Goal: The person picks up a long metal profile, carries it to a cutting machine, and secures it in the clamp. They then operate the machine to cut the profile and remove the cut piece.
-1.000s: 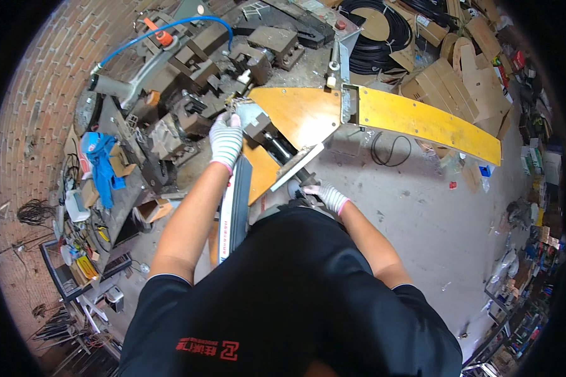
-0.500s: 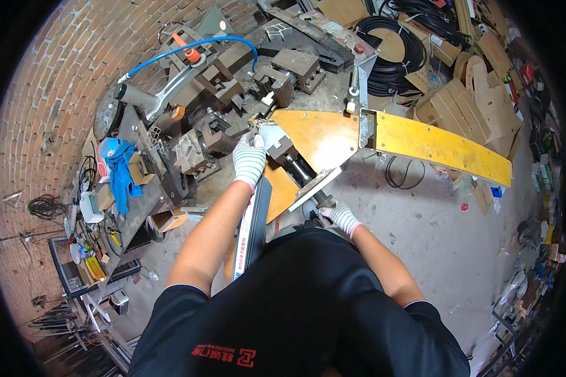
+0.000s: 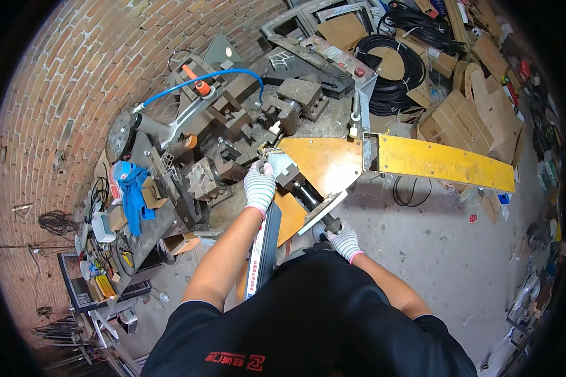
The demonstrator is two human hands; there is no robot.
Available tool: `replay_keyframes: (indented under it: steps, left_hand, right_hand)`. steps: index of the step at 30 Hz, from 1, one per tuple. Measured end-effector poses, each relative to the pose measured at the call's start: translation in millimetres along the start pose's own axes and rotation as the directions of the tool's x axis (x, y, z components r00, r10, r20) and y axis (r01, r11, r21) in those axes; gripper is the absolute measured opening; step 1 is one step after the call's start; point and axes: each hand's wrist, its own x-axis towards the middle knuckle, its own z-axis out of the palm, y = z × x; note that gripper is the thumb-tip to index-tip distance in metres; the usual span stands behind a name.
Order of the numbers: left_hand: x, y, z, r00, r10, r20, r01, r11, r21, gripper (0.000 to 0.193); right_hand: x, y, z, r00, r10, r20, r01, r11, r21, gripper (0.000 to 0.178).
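Note:
My left hand [image 3: 260, 187], in a white glove with pale green stripes, closes round the far end of a long aluminium profile [image 3: 264, 248]. The profile is dark grey and grooved, with white printed film along one side. It runs back toward my body, and its tip meets a metal block [image 3: 285, 171] on a yellow-orange plate [image 3: 324, 162]. From that block a shiny black cylinder [image 3: 306, 196] passes through a pale upright plate [image 3: 324, 212] to a dark round knob [image 3: 331, 224]. My right hand [image 3: 343, 243], gloved alike, is closed at the knob; its fingertips are partly hidden.
A yellow arm [image 3: 446, 164] extends right from the plate. Behind my left hand are steel die blocks [image 3: 299, 94], a lever with an orange handle [image 3: 198, 83] and a blue hose [image 3: 201, 78]. Cardboard [image 3: 456, 119] and coiled black hose [image 3: 393, 72] lie at the far right.
The whole scene sits slightly lower and farther right in the picture, as the view has shifted. Both hands keep their places on the profile and at the knob.

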Motion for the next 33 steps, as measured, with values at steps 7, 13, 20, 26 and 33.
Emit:
replay_keyframes:
  steps: [7,13,20,26,33]
  left_hand:
    - [-5.3,10.0,-3.2,1.000,-0.010,0.001,0.010,1.000,0.007,0.035]
    - [-6.5,12.5,-3.9,1.000,0.005,-0.010,-0.005,1.000,-0.005,0.036]
    - [-2.3,6.8,-3.8,0.999,0.035,0.006,-0.035,0.999,0.031,0.041]
    - [-5.0,12.9,-5.3,0.996,0.092,-0.013,-0.091,0.994,0.058,0.043]
    - [-1.9,10.7,-2.8,0.999,0.023,-0.030,-0.020,0.996,0.082,0.038]
  right_hand:
    - [3.3,-3.8,-8.1,0.931,0.101,0.351,-0.237,0.898,0.371,0.031]
    - [-0.8,-6.2,-9.8,0.919,0.109,0.379,-0.275,0.866,0.417,0.035]
    - [7.8,-1.0,-6.9,0.989,-0.005,0.147,0.034,0.980,-0.194,0.056]
    - [9.3,9.6,2.0,0.872,0.091,0.481,-0.384,0.735,0.558,0.024]
    - [5.2,0.9,-1.9,0.987,-0.050,0.150,0.076,0.981,-0.177,0.057]
